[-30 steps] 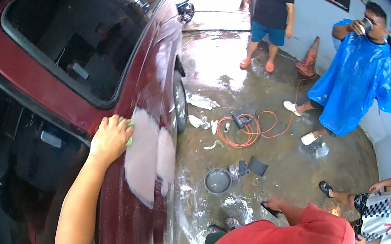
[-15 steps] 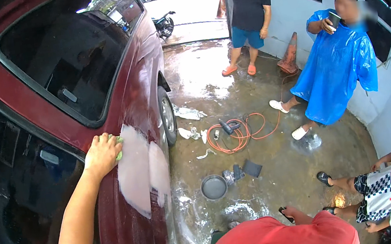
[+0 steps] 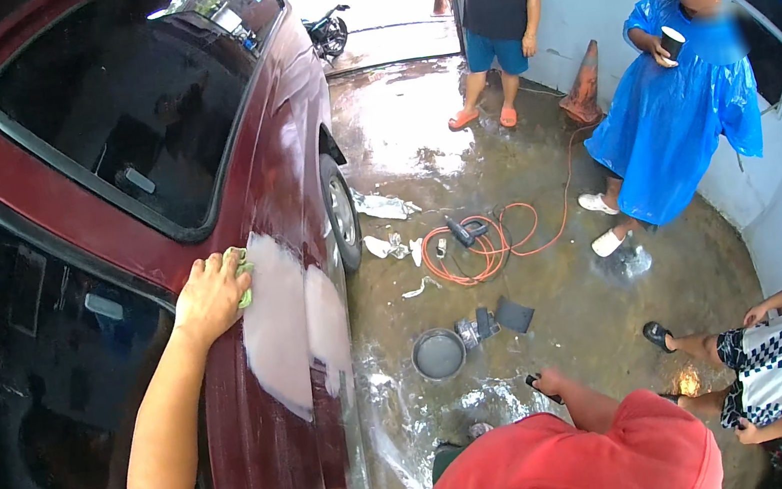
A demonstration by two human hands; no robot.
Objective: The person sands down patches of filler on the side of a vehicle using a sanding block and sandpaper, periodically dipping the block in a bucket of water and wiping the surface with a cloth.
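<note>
My left hand [image 3: 209, 300] presses on the dark red side panel [image 3: 145, 221] of a vehicle, behind its rear side window. Its fingers are closed over a crumpled light-green cloth [image 3: 244, 279]. Right beside the cloth is a large pale grey-pink patch [image 3: 274, 323] on the panel, with a smaller pale patch [image 3: 326, 325] to its right. Low by my red shirt, my right hand [image 3: 552, 386] appears closed around a small black object [image 3: 537, 391], whose kind I cannot make out.
A round grey basin [image 3: 439, 354] and dark flat pieces [image 3: 515, 315] lie on the wet floor. Beyond them are a coiled orange cord [image 3: 474, 257] and a dark power tool [image 3: 465, 230]. Several people stand to the right, one in a blue raincoat [image 3: 663, 133], near a traffic cone [image 3: 582, 89].
My left hand and the cloth remain at the patch's upper left edge, barely shifted. My right hand has moved slightly forward. The raincoat wearer has lowered a dark cup from the face.
</note>
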